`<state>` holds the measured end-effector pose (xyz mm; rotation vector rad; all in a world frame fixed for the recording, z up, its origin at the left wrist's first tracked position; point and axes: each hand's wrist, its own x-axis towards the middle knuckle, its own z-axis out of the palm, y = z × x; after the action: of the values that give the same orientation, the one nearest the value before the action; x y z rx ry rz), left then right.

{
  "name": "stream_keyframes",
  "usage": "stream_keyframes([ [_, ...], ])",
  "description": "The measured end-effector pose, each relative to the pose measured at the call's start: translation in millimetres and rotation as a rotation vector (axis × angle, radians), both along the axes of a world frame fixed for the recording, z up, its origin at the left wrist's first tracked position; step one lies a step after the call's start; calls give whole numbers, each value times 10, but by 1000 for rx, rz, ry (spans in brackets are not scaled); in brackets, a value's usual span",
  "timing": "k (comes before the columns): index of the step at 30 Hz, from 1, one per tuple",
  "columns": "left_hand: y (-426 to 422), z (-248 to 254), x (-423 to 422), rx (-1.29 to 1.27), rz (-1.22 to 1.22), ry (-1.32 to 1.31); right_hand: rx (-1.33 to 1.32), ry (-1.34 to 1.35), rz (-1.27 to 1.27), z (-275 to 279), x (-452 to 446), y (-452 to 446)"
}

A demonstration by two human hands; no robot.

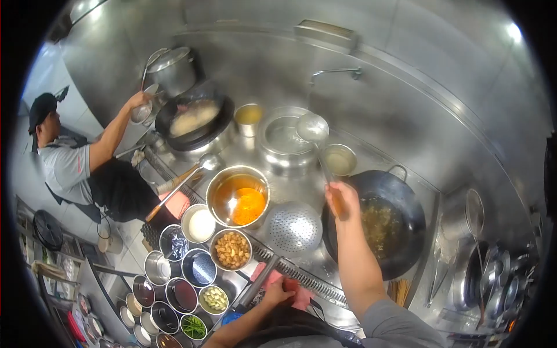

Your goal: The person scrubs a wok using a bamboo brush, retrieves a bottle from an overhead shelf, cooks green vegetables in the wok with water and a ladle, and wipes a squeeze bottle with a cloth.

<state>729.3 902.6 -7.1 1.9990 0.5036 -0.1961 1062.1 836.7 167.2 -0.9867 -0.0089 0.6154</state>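
Observation:
My right hand (343, 200) is wrapped round the wooden handle of a ladle (314, 126). The ladle's round metal bowl is over the rim of a steel pot (268, 152) of liquid. Just right of that hand, a black wok (411, 226) holds liquid with small browned bits in it. Low at the counter's front edge, my left hand (279, 293) is closed on a pink cloth (303, 298); its fingertips are partly hidden. Between the hands lies a perforated strainer (293, 229), left of the wok.
A steel bowl of orange liquid (216, 197) and a bowl of browned cubes (232, 249) stand left of the strainer. Several ingredient containers fill the lower left. A co-worker (75, 156) reaches toward another wok (168, 130). Utensils and pans (464, 278) are at right.

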Motion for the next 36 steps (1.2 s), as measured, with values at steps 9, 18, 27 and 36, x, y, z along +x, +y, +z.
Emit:
stream_keyframes([
  [9, -281, 843, -116, -1239, 479, 41, -212, -154, -46, 600, -732, -2421],
  [18, -991, 762, 54, -900, 408, 30, -883, -489, -234, 186, -1242, -4571],
  [27, -895, 1440, 590, -166, 355, -164, -1467, -702, -329, -1208, -2914, -5320],
  [36, -592, -403, 189, 546, 6, 17, -1733, -492, -194, -1606, -3469, -5405],
])
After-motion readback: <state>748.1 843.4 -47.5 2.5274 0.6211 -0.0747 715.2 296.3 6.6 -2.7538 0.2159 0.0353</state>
